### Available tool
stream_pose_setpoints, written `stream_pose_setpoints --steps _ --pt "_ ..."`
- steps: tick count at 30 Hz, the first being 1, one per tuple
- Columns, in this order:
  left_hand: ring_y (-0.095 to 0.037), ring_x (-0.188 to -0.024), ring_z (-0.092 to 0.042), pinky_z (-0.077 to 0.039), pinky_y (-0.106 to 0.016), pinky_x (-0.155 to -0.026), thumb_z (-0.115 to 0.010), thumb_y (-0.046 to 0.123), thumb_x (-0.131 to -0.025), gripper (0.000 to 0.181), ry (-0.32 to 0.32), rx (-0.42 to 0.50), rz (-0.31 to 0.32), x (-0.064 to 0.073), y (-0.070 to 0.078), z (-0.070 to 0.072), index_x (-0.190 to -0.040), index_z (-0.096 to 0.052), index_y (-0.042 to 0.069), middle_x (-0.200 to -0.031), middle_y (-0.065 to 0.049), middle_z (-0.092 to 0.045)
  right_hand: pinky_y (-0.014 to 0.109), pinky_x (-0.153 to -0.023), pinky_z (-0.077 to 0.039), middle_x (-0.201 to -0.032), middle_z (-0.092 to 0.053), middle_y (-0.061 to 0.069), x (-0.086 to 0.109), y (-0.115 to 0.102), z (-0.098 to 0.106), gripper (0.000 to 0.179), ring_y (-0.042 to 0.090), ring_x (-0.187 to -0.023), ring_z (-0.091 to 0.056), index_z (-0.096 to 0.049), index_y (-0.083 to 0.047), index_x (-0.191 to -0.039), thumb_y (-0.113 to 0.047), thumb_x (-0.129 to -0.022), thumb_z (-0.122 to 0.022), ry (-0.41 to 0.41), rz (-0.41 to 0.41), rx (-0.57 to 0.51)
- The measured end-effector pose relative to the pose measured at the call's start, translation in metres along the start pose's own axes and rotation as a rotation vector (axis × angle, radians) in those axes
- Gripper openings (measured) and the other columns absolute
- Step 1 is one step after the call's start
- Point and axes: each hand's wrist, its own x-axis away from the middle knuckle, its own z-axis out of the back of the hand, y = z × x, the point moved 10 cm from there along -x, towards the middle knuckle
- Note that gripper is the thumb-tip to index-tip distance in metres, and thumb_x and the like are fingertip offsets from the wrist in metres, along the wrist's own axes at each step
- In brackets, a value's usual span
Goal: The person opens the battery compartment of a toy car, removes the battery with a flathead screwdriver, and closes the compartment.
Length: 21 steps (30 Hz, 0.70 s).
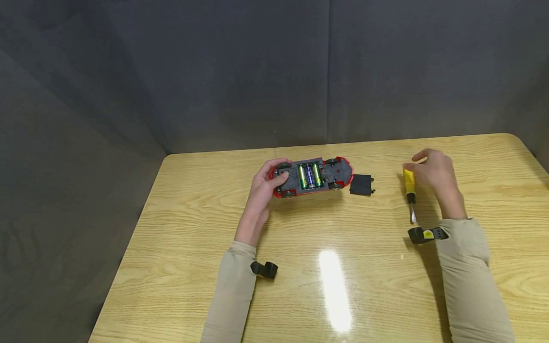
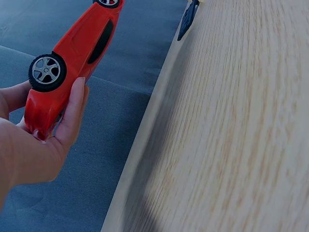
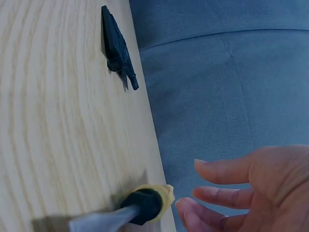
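My left hand (image 1: pixel 262 190) grips the rear end of a red toy car (image 2: pixel 79 53), thumb on the underside and fingers around the body. The car is held upside down over the table, its dark chassis facing up. Three batteries (image 1: pixel 310 176), two green and one blue, sit side by side in its uncovered compartment. My right hand (image 1: pixel 437 176) is beside the handle end of a yellow screwdriver (image 1: pixel 410 186), fingers loosely bent and nothing between them. In the right wrist view the thumb (image 3: pixel 222 170) and fingertips stand apart, close to the screwdriver handle.
A black battery cover (image 1: pixel 361 185) lies on the wooden table (image 1: pixel 193 214) between the car and the screwdriver. Dark fabric (image 1: pixel 240 76) hangs behind the table's far edge and on the left. Glare shows on the near tabletop.
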Motion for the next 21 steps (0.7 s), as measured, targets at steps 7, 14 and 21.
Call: stream_pose_setpoints --steps 7,14,21 --pt "-0.017 -0.123 -0.054 -0.045 -0.033 -0.099 -0.065 0.004 -0.098 0.033 -0.003 0.002 0.001 0.000 0.000 0.000 -0.131 -0.066 0.006 -0.136 -0.006 -0.064 0.050 -0.077 -0.050 -0.116 -0.061 0.041 0.000 0.007 -0.003 0.050 0.050 -0.102 -0.059 -0.057 0.018 -0.126 -0.022 -0.099 -0.067 -0.027 -0.012 0.019" --pt "-0.018 -0.123 -0.054 -0.046 -0.032 -0.097 -0.065 0.005 -0.098 0.034 -0.002 0.007 0.010 0.001 -0.001 0.000 -0.132 -0.065 0.006 -0.136 -0.006 -0.063 0.035 -0.064 -0.051 -0.107 -0.060 0.038 -0.003 0.014 -0.012 0.053 0.027 -0.070 -0.066 -0.051 0.022 -0.128 -0.020 -0.098 -0.066 -0.097 -0.038 0.027" --pt "-0.018 -0.122 -0.055 -0.047 -0.032 -0.097 -0.065 0.005 -0.098 0.034 -0.007 0.017 0.007 0.001 -0.001 0.000 -0.132 -0.065 0.006 -0.136 -0.006 -0.063 0.029 -0.056 -0.058 -0.114 -0.050 0.040 -0.002 0.020 -0.022 0.058 0.020 -0.065 -0.064 -0.042 0.024 -0.132 -0.015 -0.098 -0.068 -0.160 -0.107 -0.031"
